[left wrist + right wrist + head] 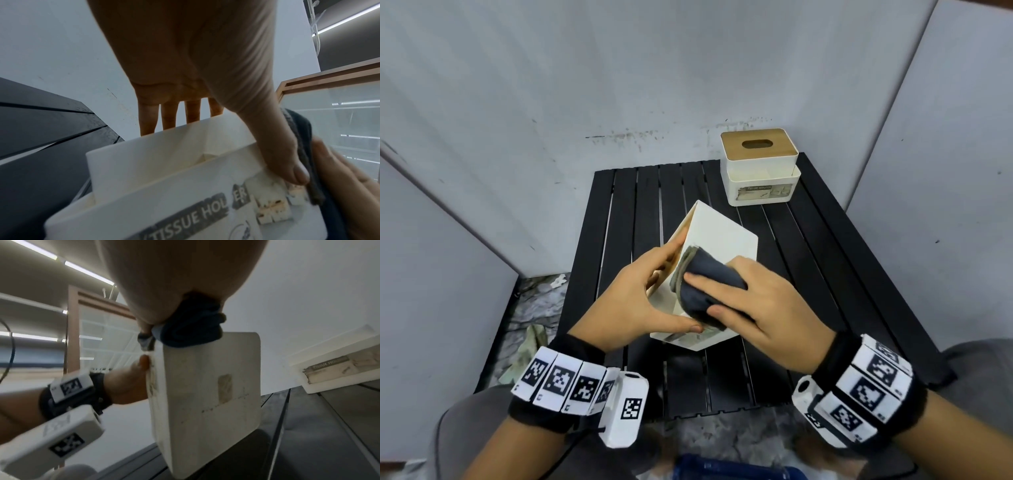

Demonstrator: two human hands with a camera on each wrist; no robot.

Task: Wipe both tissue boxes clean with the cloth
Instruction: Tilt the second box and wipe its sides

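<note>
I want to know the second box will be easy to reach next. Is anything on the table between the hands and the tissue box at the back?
Nothing visible. The back tissue box stands alone at the table's far right corner, with bare slats between it and the tilted box that the left hand holds and the right hand wipes with the cloth.

Head view: even, diffuse light, moderately bright; soft shadow on the counter (825,274) under the held tissue box (719,236). Wide-angle bending at the frame edges; wall seams bow. Left wrist view: palm of the left hand (185,48) backlit, dim; the right hand (339,186) at the frame edge smeared by blur. Right wrist view: ceiling light strips (86,270) glare upper left; foreground wrist camera (51,443) soft, out of focus; overall grainy.
</note>
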